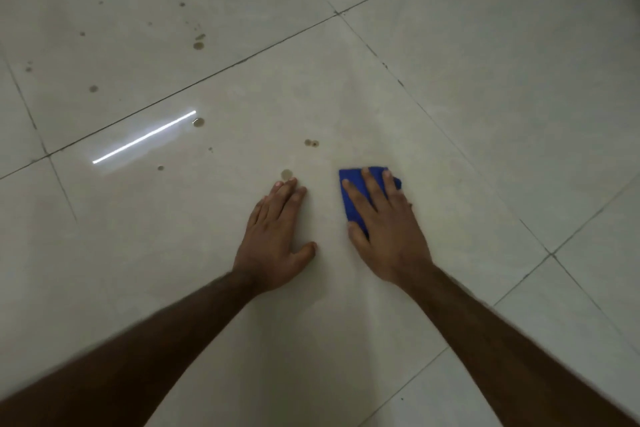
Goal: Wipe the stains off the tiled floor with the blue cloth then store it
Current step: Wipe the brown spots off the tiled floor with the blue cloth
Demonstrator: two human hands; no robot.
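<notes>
Right hand (384, 225) lies flat, fingers spread, pressing the blue cloth (356, 198) onto the tiled floor (485, 114); cloth shows beyond fingertips and beside the thumb. Left hand (277, 236) flat on bare tile, fingers together, empty, just left of the cloth, not touching it. Brown stains (286, 174): one at left fingertips, a pair (311, 143) ahead, more scattered far left.

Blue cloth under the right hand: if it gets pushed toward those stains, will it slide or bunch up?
The blue cloth looks soft and folded, so probably floppy once lifted. Pressed flat under the right hand on the glossy tiled floor, it likely slides easily; its free edge may bunch.
</notes>
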